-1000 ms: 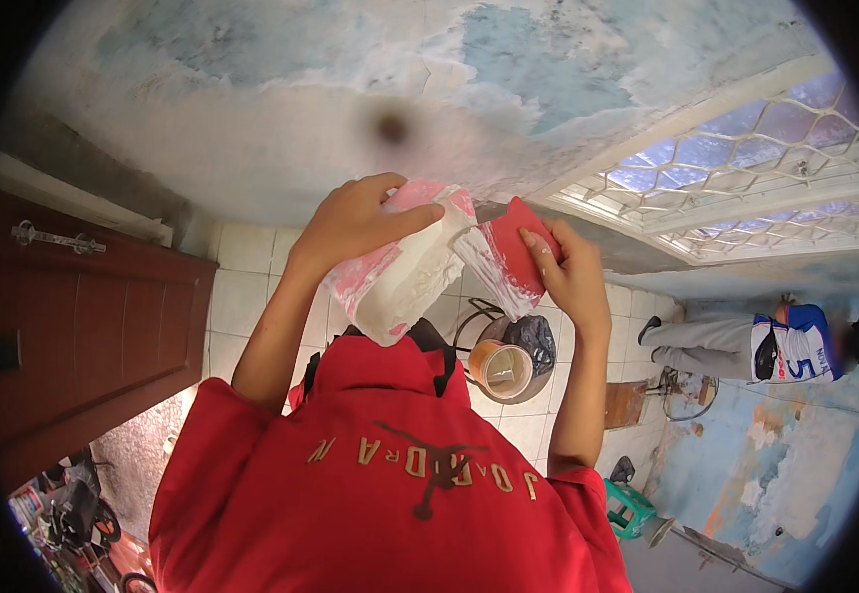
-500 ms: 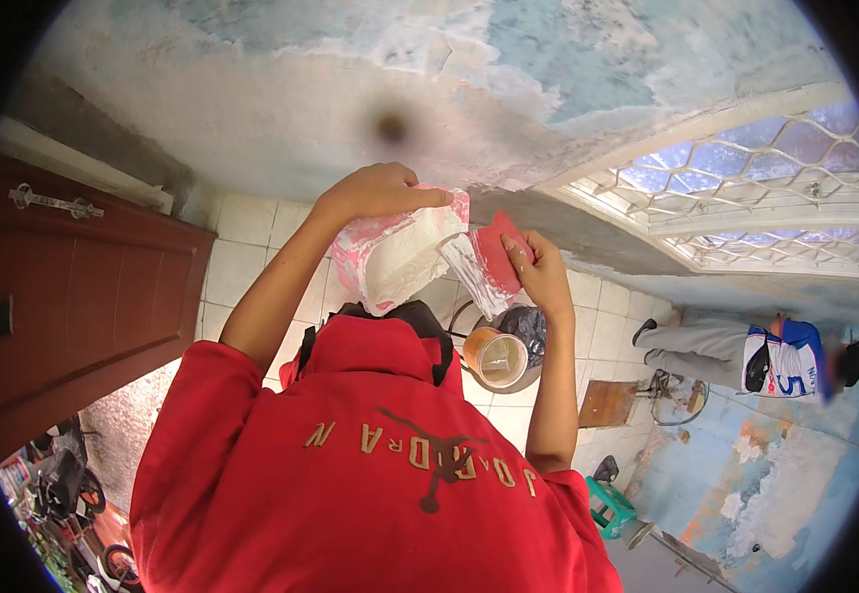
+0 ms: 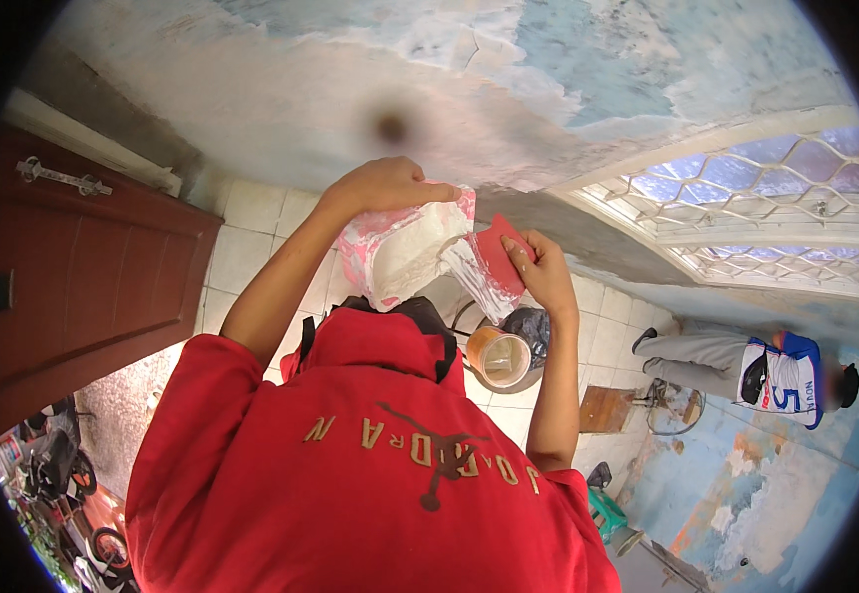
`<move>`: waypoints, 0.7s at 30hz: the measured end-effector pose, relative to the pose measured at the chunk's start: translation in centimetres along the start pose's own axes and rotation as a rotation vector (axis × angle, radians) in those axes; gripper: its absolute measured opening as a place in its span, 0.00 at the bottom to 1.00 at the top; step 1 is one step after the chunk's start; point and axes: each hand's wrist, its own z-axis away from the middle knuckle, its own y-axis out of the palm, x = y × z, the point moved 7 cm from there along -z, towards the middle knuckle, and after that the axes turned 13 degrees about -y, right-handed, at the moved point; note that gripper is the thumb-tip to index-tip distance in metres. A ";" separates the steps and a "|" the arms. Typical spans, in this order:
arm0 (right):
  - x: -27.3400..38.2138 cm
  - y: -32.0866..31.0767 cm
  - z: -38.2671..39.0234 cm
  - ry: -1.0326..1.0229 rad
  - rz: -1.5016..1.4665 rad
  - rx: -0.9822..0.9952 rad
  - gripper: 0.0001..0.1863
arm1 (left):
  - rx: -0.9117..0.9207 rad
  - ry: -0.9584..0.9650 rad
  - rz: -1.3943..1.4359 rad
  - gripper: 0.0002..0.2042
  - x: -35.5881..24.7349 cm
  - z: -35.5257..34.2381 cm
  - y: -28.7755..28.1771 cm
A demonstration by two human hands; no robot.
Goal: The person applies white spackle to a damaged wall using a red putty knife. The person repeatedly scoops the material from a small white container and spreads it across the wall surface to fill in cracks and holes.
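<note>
My left hand (image 3: 390, 188) is closed over the far rim of a pink-and-white patterned container (image 3: 355, 240), which tilts so that its opening shows. Thick white putty (image 3: 411, 255) coats the inside. My right hand (image 3: 545, 274) grips a flat red plastic putty spreader (image 3: 497, 251), the thumb lying on its face. White putty streaks the spreader's lower left part, and that edge meets the container's right side. Whether the spreader presses into the putty or only against the rim, I cannot tell.
Below stand an orange-brown bucket (image 3: 498, 357) and a black plastic bag (image 3: 527, 331) on white floor tiles. Ahead is a patchy wall (image 3: 321, 109), with a grilled window (image 3: 755, 183) to the right. A brown door (image 3: 93, 287) is at left; another person (image 3: 780, 376) stands at right, near a green stool (image 3: 607, 514).
The whole view has shifted slightly. The container and spreader remain in my hands, with the spreader's coated edge a little lower along the container's right side.
</note>
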 end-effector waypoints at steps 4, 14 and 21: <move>-1.5 2.1 -0.1 0.029 -0.068 0.064 0.15 | -0.034 0.019 0.040 0.43 1.2 -0.5 0.3; 1.7 8.0 0.6 0.010 -0.227 0.191 0.14 | -0.026 -0.042 0.073 0.47 2.9 -0.3 -0.2; 1.1 10.7 2.0 0.124 -0.394 0.222 0.14 | -0.087 -0.069 0.127 0.47 4.5 0.0 -0.1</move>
